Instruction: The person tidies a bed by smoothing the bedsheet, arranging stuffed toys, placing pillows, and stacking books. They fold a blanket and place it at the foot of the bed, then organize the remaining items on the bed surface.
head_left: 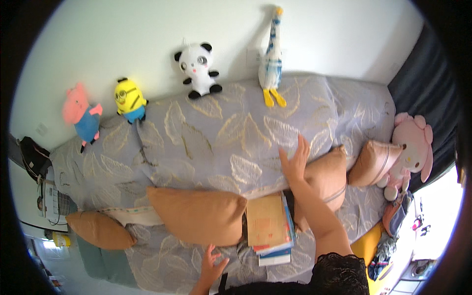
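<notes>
Right hand flat, grip wide, seemingly on sofa cover above cushion.

The right hand hides part of the orange cushion, seemingly its edge.

Along the sofa back — pink pig plush; yellow goggled plush; panda plush; goose plush.

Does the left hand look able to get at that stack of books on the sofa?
Probably yes. The left hand rests open on the sofa cover just beside the stack of books, with only bare cover between them and nothing lying on top of the stack.
</notes>
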